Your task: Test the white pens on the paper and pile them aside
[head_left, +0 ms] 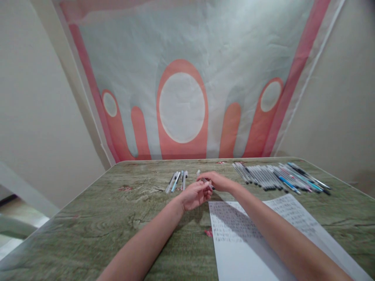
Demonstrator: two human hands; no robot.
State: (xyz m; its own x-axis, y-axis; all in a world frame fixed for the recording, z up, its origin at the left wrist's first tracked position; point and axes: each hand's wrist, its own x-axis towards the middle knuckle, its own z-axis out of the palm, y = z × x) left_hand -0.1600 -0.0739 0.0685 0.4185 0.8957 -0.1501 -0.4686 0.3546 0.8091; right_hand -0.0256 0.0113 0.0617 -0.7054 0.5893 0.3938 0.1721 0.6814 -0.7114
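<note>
Both hands meet near the middle of the table. My left hand (193, 196) is closed, its thumb and fingers pinching a pen (211, 187) with a dark end. Over the same pen bends my right hand (217, 180), its fingers curled and partly hidden. A small whitish piece (198, 172) shows just beyond the right fingers; whether it belongs to the pen I cannot tell. Left of the hands lies a small group of pens (176, 182), some clear-barrelled with dark ends, one light blue.
To the right, a long row of many pens (265, 177) lies side by side. Under my right forearm are handwritten paper sheets (231, 259). The wood-patterned tabletop (96, 222) ends at a wall with a red and grey printed sheet (181, 148).
</note>
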